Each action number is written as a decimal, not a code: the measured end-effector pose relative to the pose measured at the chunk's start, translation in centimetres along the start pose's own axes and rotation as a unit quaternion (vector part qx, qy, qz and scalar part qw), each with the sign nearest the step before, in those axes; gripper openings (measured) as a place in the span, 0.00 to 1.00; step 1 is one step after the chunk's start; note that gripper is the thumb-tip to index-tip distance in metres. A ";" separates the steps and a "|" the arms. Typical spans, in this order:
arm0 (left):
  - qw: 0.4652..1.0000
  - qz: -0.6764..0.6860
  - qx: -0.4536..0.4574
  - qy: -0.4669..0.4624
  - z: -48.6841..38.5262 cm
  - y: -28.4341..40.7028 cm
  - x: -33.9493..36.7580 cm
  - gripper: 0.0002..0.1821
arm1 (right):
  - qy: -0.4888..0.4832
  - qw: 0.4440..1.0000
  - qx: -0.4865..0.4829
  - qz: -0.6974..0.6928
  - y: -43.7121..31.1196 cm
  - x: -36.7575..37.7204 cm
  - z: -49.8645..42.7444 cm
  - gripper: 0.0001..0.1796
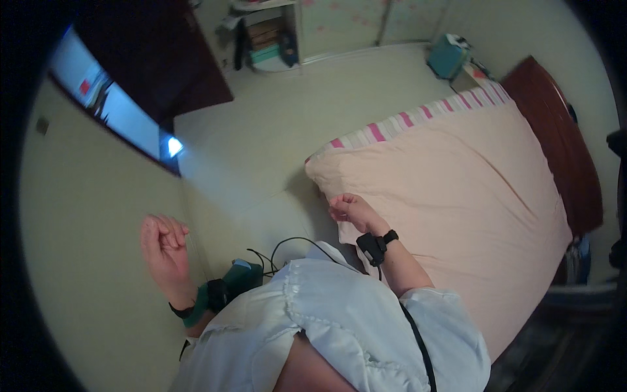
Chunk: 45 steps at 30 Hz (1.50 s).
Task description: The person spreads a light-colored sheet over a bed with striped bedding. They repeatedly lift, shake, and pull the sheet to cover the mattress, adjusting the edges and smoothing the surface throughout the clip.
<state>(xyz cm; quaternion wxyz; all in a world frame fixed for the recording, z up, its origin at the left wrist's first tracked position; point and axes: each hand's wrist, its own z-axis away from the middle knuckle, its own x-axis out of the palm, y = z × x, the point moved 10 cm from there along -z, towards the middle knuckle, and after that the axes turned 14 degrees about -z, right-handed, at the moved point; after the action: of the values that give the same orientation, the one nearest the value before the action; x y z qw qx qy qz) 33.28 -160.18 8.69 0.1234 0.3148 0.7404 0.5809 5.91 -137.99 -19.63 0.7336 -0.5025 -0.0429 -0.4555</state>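
Note:
Raised beside the wall at the left, my left hand (165,245) has its fingers folded towards the palm, and nothing shows in it. My right hand (356,211) hovers at the near corner of the bed (441,186), its fingers loosely curled and partly apart, with no object visible in it. Whether it touches the peach bed cover cannot be told. A black strapped device (372,248) sits on my right wrist, with a cable running from it. My left forearm bears a black band and a dark green wrap (243,275).
A dark door (156,54) stands open at the upper left beside a bright doorway. Shelving (267,34) with stored items is at the back. A teal case (446,55) stands near the wooden headboard (553,142). Black cable (296,238) loops before my white top.

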 end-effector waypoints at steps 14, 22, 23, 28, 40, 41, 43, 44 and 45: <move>0.978 -0.150 -0.071 -0.130 -30.9 -15.7 5.0 0.13 | 0.372 0.922 -0.035 -0.106 -2.3 -22.5 -24.5 0.08; 0.932 -0.224 -0.141 -0.248 -49.2 -24.8 10.9 0.11 | 0.573 0.787 0.075 0.218 -4.1 -24.3 -33.7 0.24; 0.920 -0.237 -0.151 -0.272 -50.8 -26.2 11.9 0.11 | 0.484 0.806 0.173 0.293 -2.4 -22.1 -36.9 0.41; 0.901 -0.246 -0.150 -0.326 -59.6 -33.9 17.1 0.12 | 0.278 0.910 0.260 0.165 1.1 -15.1 -44.7 0.25; 0.818 -0.015 -0.144 -0.556 -68.4 -36.2 39.3 0.08 | 0.395 0.900 -0.162 -0.086 -24.8 -10.7 -46.3 0.21; 0.803 -0.017 -0.122 -0.583 -67.2 -35.8 41.5 0.08 | 0.304 0.923 -0.225 -0.071 -29.7 -7.6 -46.2 0.24; 0.755 0.022 -0.104 -0.647 -64.9 -35.2 47.4 0.07 | 0.158 0.933 -0.317 0.064 -39.5 -1.4 -45.5 0.31; 0.730 0.001 -0.078 -0.679 -64.0 -35.0 50.1 0.07 | 0.127 0.908 -0.373 0.140 -43.7 1.3 -44.6 0.34; 0.719 0.001 -0.052 -0.693 -63.5 -34.6 52.9 0.07 | 0.121 0.892 -0.396 0.180 -47.0 2.7 -44.4 0.35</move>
<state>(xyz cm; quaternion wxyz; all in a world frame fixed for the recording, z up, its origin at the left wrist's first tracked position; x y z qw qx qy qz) -53.53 -182.04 4.68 0.6176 0.6234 0.4162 0.2381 -43.49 -177.90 -7.17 0.5425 -0.6914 0.3215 -0.3526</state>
